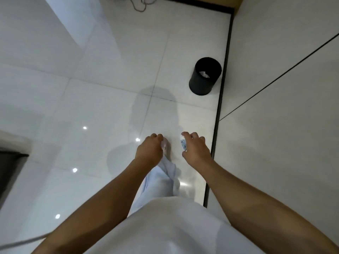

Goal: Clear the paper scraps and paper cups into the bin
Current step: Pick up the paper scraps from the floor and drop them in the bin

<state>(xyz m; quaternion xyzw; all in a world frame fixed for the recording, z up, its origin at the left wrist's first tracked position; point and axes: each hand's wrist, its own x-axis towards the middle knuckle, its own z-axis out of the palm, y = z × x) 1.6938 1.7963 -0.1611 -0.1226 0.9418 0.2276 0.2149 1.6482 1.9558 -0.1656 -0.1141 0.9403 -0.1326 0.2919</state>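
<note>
Currently, entries run left to right.

Item one: dark furniture edge (pixel 11 165), far left, well apart from my path; no obstruction.

Item two: my left hand (pixel 149 150), fingers curled down over something pale that I take for a paper scrap (pixel 165 143) (blurred against my foot and trouser leg, so I cannot tell exactly what it is or how firmly I hold it). Risk, as I judge it: a light scrap held this loosely could slip out and drift onto the glossy floor tiles (pixel 91 107) before I reach the bin.

Item three: my right hand (pixel 195 149), fingers and thumb wrapped round a small paper cup (pixel 183 144) with a bluish print, held on its side. Risk: squeezing could crush it; tossing from here could miss, since the bin stands well ahead.

Item four: black bin (pixel 205 76), upright on the floor, just beside the dark skirting strip (pixel 221 88) of the right-hand wall (pixel 284 88). White scraps (pixel 204 73) already lie inside. A clumsy drop might clip the rim and bounce out, or a foot might tip it.

Item five: loose cable (pixel 141 5), far top, near the back wall, out of the way.

Nothing stands between me and the bin.
</note>
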